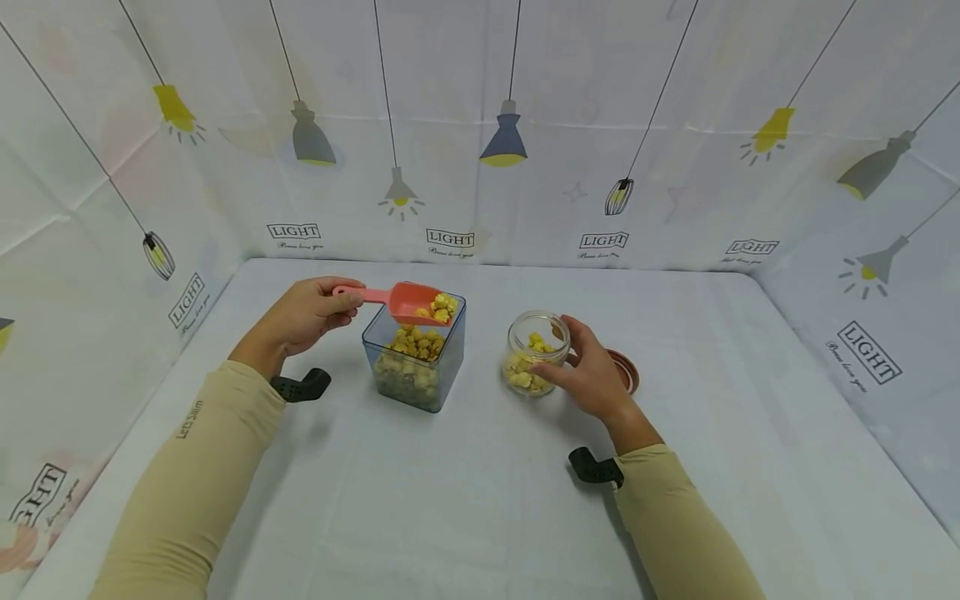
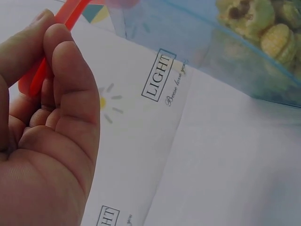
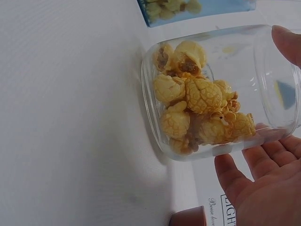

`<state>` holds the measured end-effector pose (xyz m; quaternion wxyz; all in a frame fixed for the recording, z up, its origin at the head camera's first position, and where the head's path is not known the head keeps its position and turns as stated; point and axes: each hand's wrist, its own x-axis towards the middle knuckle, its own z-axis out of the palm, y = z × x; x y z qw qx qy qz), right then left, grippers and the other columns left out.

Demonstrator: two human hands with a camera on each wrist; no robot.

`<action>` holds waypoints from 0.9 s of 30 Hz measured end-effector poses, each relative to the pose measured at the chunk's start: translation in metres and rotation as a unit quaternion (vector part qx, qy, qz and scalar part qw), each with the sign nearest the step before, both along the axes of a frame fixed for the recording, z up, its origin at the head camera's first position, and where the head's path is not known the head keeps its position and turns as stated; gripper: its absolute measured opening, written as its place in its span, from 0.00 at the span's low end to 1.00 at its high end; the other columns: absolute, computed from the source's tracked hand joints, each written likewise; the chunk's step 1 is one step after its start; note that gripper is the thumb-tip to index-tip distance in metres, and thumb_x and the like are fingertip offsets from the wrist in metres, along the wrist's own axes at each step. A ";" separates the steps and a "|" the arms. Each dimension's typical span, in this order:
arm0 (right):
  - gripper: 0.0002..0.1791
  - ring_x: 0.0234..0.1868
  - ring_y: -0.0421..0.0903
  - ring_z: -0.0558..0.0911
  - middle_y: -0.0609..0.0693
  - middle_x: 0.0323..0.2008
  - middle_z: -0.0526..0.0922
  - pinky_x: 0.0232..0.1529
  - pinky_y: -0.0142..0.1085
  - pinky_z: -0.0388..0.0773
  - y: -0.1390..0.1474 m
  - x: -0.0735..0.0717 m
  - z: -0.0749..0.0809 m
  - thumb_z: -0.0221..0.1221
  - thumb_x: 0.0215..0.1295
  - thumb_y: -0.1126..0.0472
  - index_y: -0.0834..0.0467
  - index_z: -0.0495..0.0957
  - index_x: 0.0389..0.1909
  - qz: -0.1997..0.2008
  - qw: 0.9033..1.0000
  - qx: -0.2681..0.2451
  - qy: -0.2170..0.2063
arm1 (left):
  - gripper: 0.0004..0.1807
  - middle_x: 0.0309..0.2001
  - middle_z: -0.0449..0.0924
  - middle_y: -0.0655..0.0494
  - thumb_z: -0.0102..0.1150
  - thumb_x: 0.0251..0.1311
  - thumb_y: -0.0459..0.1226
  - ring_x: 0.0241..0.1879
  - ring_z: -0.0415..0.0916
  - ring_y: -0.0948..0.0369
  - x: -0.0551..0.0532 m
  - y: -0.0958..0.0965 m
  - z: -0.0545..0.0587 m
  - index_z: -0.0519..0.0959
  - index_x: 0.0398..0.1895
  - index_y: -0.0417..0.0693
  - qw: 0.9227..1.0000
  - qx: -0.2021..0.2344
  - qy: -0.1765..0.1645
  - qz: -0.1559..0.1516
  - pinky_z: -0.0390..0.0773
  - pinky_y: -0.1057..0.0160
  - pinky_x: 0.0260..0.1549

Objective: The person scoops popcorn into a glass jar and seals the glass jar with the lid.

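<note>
My left hand (image 1: 300, 318) pinches the handle of a pink-red scoop (image 1: 408, 298) between thumb and fingers. The scoop bears several pieces of popcorn (image 1: 442, 307) and lies level over a clear bluish square container (image 1: 452, 364). More popcorn (image 1: 412, 343) fills much of that container. To its right is a round glass jar (image 1: 516, 337), partly filled with popcorn (image 3: 204, 94) and without its lid. My right hand (image 1: 588, 375) grips the jar from its right side, thumb and fingers on either side of the glass. In the left wrist view only the scoop's handle (image 2: 70, 14) shows well.
Behind the right hand a brown-red round lid (image 1: 628, 371) lies on the table, partly hidden. A white cloth (image 1: 450, 500) covers the table. White curtains (image 1: 562, 150) printed with lamps enclose the back and sides. Each wrist wears a black camera mount (image 1: 596, 467).
</note>
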<state>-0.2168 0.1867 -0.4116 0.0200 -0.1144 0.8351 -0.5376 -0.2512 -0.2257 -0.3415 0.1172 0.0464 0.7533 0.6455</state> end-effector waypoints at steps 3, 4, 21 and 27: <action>0.53 0.75 0.54 0.58 0.58 0.74 0.60 0.70 0.52 0.59 0.000 0.000 0.000 0.72 0.59 0.54 0.61 0.50 0.78 0.000 1.000 -0.004 0.001 | 0.21 0.38 0.74 0.53 0.56 0.73 0.37 0.38 0.72 0.62 0.000 0.001 0.003 0.70 0.61 0.31 1.000 0.008 0.002 -0.005 0.77 0.67 0.42; 0.53 0.75 0.54 0.58 0.58 0.74 0.60 0.70 0.52 0.59 0.000 0.000 0.000 0.72 0.59 0.54 0.61 0.50 0.78 0.000 1.000 -0.004 0.001 | 0.21 0.38 0.74 0.54 0.56 0.73 0.37 0.38 0.72 0.62 0.000 0.002 0.004 0.70 0.61 0.31 1.000 0.008 0.003 -0.006 0.77 0.68 0.42; 0.54 0.74 0.53 0.59 0.56 0.74 0.60 0.70 0.51 0.60 0.000 0.000 0.000 0.73 0.58 0.51 0.60 0.51 0.77 -0.009 1.000 0.009 -0.005 | 0.23 0.45 0.71 0.50 0.56 0.73 0.36 0.42 0.71 0.58 -0.004 0.036 0.029 0.70 0.65 0.31 0.999 -0.009 0.025 -0.028 0.76 0.68 0.44; 0.53 0.74 0.54 0.60 0.57 0.74 0.60 0.70 0.52 0.61 -0.001 -0.001 0.000 0.72 0.58 0.51 0.60 0.51 0.77 -0.014 1.000 0.018 -0.010 | 0.22 0.45 0.72 0.44 0.56 0.73 0.35 0.42 0.71 0.56 -0.004 0.056 0.039 0.71 0.64 0.31 0.998 -0.015 0.033 -0.042 0.76 0.66 0.44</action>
